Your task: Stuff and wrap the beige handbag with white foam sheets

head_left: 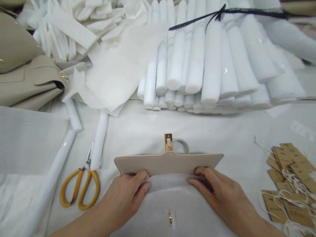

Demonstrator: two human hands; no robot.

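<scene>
Pinching the white wrap [150,214] toward the surface [138,131]'s near edge, our left hand [125,194] has fingers nearly closed, our right hand [225,194] fingers slightly parted. Uneven tugging could tear it around the gold catch [170,219].

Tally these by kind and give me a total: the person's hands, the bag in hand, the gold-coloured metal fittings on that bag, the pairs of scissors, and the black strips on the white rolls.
Hands: 2 (left hand, right hand)
Bag in hand: 1
Gold-coloured fittings: 2
Scissors: 1
Black strip: 1
Total: 7
</scene>
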